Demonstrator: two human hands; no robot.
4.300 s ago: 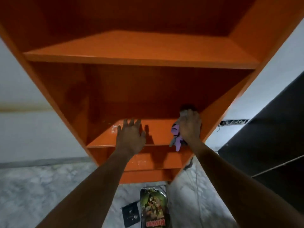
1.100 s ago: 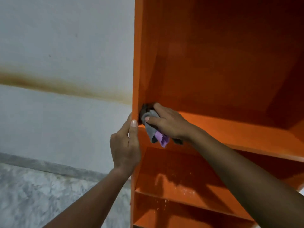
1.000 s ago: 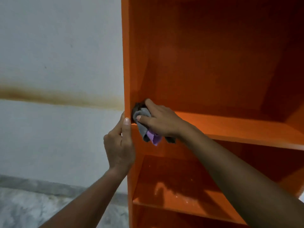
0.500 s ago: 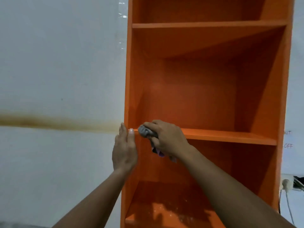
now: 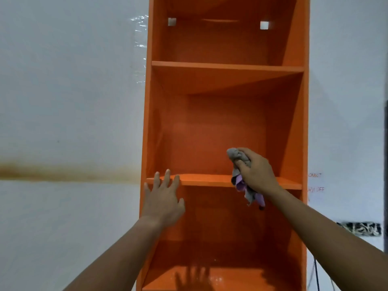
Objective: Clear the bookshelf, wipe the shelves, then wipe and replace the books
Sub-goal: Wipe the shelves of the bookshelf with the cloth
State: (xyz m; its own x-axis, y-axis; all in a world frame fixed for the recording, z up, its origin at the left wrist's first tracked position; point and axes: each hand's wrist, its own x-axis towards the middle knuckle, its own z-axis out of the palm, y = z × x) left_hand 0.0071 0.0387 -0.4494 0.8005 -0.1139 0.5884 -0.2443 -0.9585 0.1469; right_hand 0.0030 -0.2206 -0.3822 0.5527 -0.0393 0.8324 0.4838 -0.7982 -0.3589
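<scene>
A tall orange bookshelf [image 5: 298, 122] stands against a white wall, with no books on the shelves in view. My right hand [image 5: 255, 171] grips a bunched grey and purple cloth [image 5: 239, 157] just above the middle shelf [image 5: 205, 180], right of its centre. The cloth's loose end hangs below the shelf's front edge. My left hand [image 5: 162, 199] is spread with straight fingers, and its fingertips touch the front edge of the middle shelf at the left end.
The white wall [image 5: 69, 101] carries a brown stain band on the left. A strip of clear tape [image 5: 139, 45] sticks to the wall beside the bookshelf. A dark cable tangle [image 5: 361, 228] and hanging cords show at the lower right.
My right hand has carried the cloth from the shelf's left corner toward the right. My left hand let go of the left side panel and spread open. The view has tilted up.
</scene>
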